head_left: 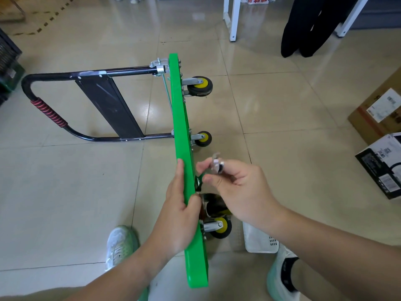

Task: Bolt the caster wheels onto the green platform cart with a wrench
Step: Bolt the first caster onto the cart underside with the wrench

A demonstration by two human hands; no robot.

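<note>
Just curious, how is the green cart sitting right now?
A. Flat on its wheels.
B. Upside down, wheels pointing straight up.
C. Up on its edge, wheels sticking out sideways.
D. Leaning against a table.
C: the green platform stands on edge, gripped by the left hand, and its caster wheels stick out to one side; the right hand pinches a small metal piece beside it.
</note>
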